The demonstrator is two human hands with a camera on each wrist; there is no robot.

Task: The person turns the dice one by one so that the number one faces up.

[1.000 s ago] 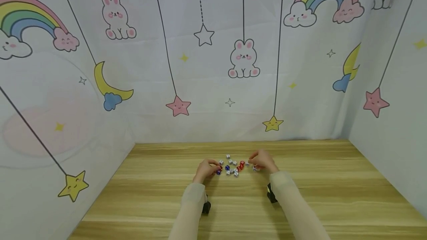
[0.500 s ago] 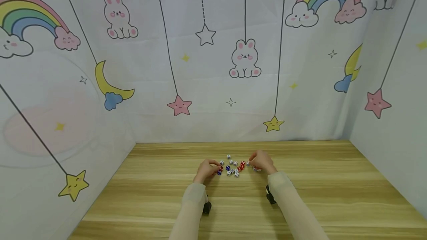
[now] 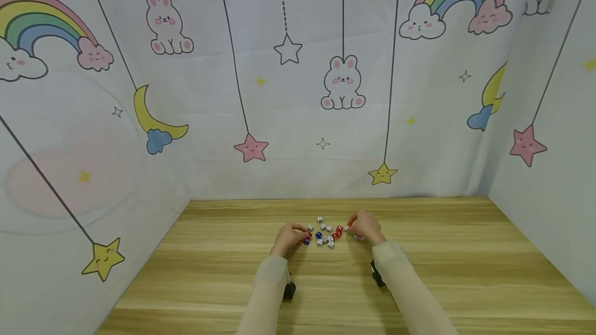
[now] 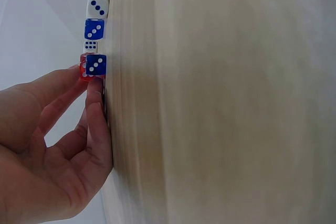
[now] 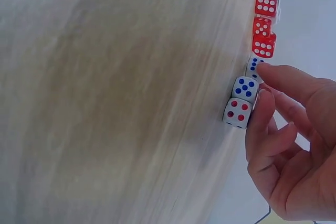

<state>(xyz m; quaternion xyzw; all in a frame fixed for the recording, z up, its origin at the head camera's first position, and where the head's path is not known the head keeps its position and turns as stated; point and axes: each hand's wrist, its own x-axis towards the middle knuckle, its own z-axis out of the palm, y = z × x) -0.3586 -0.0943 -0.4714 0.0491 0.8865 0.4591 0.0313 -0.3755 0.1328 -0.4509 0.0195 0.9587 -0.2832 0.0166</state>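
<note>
In the head view, my left hand (image 3: pixel 287 238) is at the left side of a loose group of dice, pinching a red die (image 4: pixel 83 67). A dark blue die (image 4: pixel 96 65) sits right in front of it and partly hides it in the left wrist view. Across the group, my right hand (image 3: pixel 366 226) pinches a white die with blue pips (image 5: pixel 254 66) between its fingertips. Beside those fingertips stand another white die with blue pips (image 5: pixel 244 88) and a white die with red pips (image 5: pixel 237 113), close together.
Between the hands lie several white dice, a blue die (image 3: pixel 318 234) and red dice (image 3: pixel 339 229). The wood-grain table (image 3: pixel 335 293) carries them all. A white printed cloth (image 3: pixel 298 174) rises behind its back edge and along both sides.
The head view has shifted slightly. Both hands stay at the same dice, and the right forearm has swung slightly to the left.
</note>
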